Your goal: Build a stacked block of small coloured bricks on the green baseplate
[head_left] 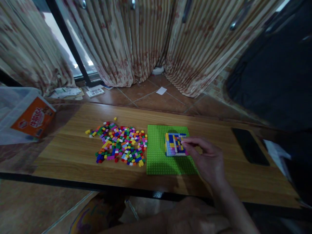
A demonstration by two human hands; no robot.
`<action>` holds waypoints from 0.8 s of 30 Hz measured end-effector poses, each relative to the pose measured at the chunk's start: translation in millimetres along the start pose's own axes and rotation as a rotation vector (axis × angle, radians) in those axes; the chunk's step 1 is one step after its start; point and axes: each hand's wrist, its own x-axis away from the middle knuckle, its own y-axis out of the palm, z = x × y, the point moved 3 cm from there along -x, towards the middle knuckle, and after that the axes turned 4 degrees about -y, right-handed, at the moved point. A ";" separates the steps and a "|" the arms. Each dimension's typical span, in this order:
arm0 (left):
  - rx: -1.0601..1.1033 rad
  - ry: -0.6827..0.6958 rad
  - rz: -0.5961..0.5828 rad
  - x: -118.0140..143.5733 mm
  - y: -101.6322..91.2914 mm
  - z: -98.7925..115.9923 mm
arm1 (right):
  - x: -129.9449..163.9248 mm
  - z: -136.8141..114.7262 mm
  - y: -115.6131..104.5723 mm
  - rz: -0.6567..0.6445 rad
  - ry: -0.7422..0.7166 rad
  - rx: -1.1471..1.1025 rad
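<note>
Wooden table [219,182]; right hand [209,159] pinches block build [175,144] on green baseplate [161,159] — left hand unseen.

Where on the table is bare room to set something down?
Bare wood lies between the baseplate and the phone, though the right hand reaches across it, and left of the brick pile toward the box. The table front strip is free. The pile itself is crowded.

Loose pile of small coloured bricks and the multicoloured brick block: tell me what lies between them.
In the head view, only studded green baseplate separates the loose brick pile from the multicoloured brick block, which the right hand touches.
</note>
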 end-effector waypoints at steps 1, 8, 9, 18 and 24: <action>-0.040 -0.067 0.032 -2.6 -1.1 -0.7 | -0.8 7.7 -9.0 0.006 0.042 0.010; -0.076 0.039 0.083 -12.0 -0.3 -4.7 | 6.1 24.0 -18.4 -0.167 -0.015 0.027; -0.074 0.030 0.068 -12.5 2.6 -5.2 | 6.6 23.2 -15.3 -0.203 -0.052 0.043; -0.079 0.035 0.030 -13.3 11.0 -7.8 | 4.5 24.1 1.2 -0.303 -0.208 0.097; -0.069 0.056 -0.029 -12.1 9.6 -10.8 | 4.3 20.5 3.8 -0.315 -0.217 0.153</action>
